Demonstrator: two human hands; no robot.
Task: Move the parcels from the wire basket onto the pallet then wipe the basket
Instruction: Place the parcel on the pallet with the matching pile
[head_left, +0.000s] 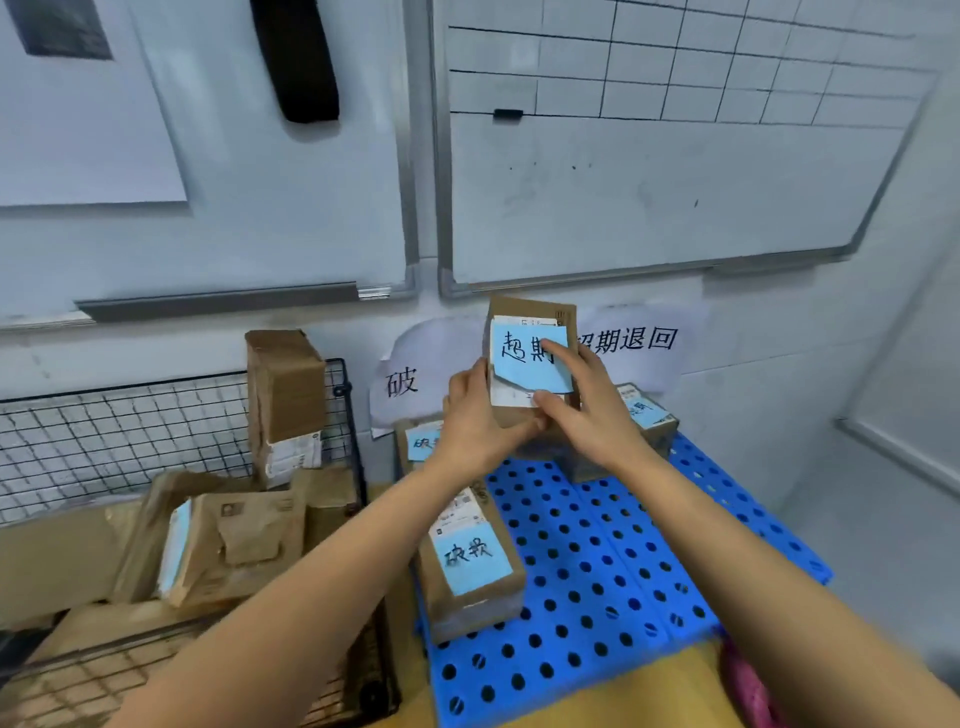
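I hold a brown cardboard parcel (535, 332) with a blue handwritten note upright above the far part of the blue perforated pallet (597, 561). My left hand (475, 415) grips its lower left edge and my right hand (592, 405) grips its right side, thumb on the label. On the pallet lie a parcel with a blue note (470, 566) at the near left, another (418, 444) at the far left and one (647, 415) at the far right. The black wire basket (156, 421) on the left holds an upright box (285, 400) and several flat brown parcels (228, 535).
Two whiteboards (649, 182) hang on the wall behind. Paper signs (639, 340) with writing are stuck on the wall above the pallet. A pink object (748, 686) lies at the pallet's near right corner. A yellow surface (665, 691) lies under the pallet's near edge.
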